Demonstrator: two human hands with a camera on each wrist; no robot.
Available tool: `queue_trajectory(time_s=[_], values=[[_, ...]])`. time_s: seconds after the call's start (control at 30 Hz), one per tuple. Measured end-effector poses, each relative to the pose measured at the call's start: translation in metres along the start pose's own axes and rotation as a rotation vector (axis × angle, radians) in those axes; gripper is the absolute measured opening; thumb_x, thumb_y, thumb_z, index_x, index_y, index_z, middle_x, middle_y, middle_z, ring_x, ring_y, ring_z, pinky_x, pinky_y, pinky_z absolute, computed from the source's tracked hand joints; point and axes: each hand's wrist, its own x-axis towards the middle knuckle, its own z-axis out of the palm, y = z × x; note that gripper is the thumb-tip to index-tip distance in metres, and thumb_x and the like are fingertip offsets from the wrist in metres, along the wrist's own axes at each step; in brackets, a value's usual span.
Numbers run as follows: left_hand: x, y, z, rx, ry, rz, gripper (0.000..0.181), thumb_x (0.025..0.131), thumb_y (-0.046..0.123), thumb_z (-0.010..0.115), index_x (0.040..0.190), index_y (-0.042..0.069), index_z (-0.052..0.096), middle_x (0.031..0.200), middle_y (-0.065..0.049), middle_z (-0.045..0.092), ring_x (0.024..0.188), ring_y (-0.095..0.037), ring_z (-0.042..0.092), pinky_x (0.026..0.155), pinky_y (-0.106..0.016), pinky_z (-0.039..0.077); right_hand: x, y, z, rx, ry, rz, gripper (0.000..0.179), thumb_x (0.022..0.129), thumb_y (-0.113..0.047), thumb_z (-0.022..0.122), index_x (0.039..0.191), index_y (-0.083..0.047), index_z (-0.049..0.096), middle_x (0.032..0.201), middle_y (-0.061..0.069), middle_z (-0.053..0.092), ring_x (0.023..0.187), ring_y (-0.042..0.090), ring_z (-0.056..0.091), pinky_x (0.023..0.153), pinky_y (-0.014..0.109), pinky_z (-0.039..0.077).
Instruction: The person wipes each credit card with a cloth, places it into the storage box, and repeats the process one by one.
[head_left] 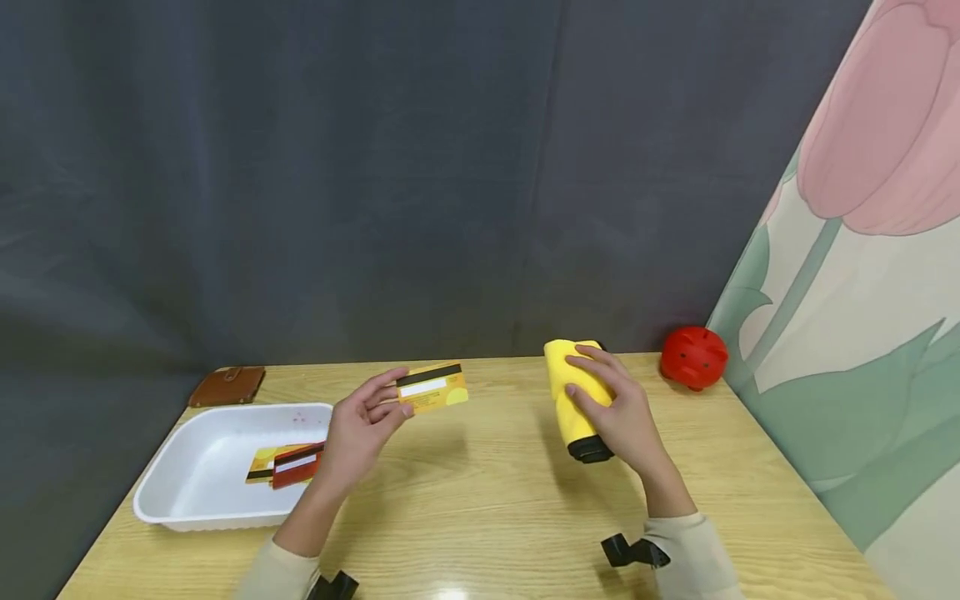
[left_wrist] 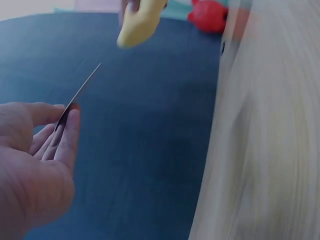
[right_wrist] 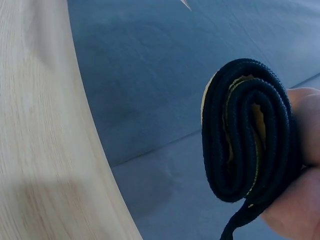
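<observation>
My left hand point(head_left: 367, 421) pinches a yellow bank card point(head_left: 432, 388) by its left edge, above the table; its dark stripe and white strip face me. Seen edge-on in the left wrist view, the same card point(left_wrist: 82, 87) sits between thumb and fingers. On the right, my right hand point(head_left: 618, 408) grips a folded yellow cloth point(head_left: 572, 392) with black edging, also raised off the table. The right wrist view shows the cloth's rolled layers point(right_wrist: 250, 130) end-on. Left of my left hand, a red card point(head_left: 296, 467) overlaps yellow card material point(head_left: 260, 463) inside a white tray point(head_left: 161, 492).
A brown leather wallet point(head_left: 227, 387) lies behind the tray at the table's back left. The red piggy bank point(head_left: 693, 358) stands at the back right corner. A dark curtain point(head_left: 420, 183) hangs behind the wooden table point(head_left: 480, 517), and a flower-patterned surface point(head_left: 862, 333) borders its right side.
</observation>
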Motion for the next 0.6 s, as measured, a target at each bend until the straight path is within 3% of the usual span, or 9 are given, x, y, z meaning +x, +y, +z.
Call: queue_trajectory(time_s=[0.13, 0.23, 0.27, 0.43, 0.6], values=[[-0.007, 0.0, -0.037, 0.086, 0.026, -0.004, 0.052, 0.097, 0.014, 0.074, 0.146, 0.012, 0.058, 0.117, 0.001, 0.072, 0.098, -0.001, 0.073, 0.076, -0.014, 0.058, 0.0, 0.0, -0.006, -0.01, 0.01, 0.008, 0.038, 0.094, -0.012, 0.076, 0.132, -0.015, 0.071, 0.148, 0.006, 0.058, 0.128, 0.011, 0.051, 0.084, 0.007, 0.045], [-0.011, -0.002, -0.063, 0.145, 0.049, -0.003, 0.05, 0.097, 0.011, 0.072, 0.146, 0.011, 0.058, 0.111, 0.012, 0.072, 0.098, 0.002, 0.072, 0.076, -0.014, 0.058, -0.001, 0.001, -0.01, -0.003, 0.015, 0.018, 0.038, 0.094, -0.012, 0.076, 0.132, -0.016, 0.071, 0.148, 0.006, 0.057, 0.125, 0.001, 0.049, 0.083, 0.008, 0.046], [-0.012, -0.002, -0.071, 0.163, 0.057, -0.002, 0.05, 0.097, 0.009, 0.072, 0.146, 0.01, 0.058, 0.11, 0.014, 0.072, 0.099, 0.002, 0.073, 0.082, -0.015, 0.059, -0.002, 0.002, -0.011, -0.001, 0.016, 0.021, 0.038, 0.094, -0.011, 0.076, 0.132, -0.016, 0.071, 0.148, 0.006, 0.057, 0.124, -0.001, 0.048, 0.083, 0.008, 0.046], [-0.016, -0.01, -0.112, 0.235, 0.03, -0.01, 0.051, 0.097, 0.011, 0.072, 0.145, 0.004, 0.056, 0.107, 0.017, 0.073, 0.097, 0.002, 0.073, 0.083, -0.015, 0.059, -0.003, 0.003, -0.014, -0.001, 0.012, 0.025, 0.038, 0.095, -0.012, 0.075, 0.132, -0.016, 0.071, 0.149, 0.007, 0.057, 0.124, -0.003, 0.047, 0.083, 0.009, 0.046], [-0.022, -0.024, -0.146, 0.216, -0.029, -0.052, 0.051, 0.098, 0.012, 0.072, 0.145, 0.001, 0.054, 0.111, 0.015, 0.073, 0.101, 0.003, 0.071, 0.084, -0.017, 0.06, -0.003, 0.004, -0.015, 0.003, 0.015, 0.025, 0.038, 0.095, -0.01, 0.075, 0.132, -0.015, 0.071, 0.149, 0.007, 0.057, 0.126, -0.005, 0.045, 0.085, 0.008, 0.045]])
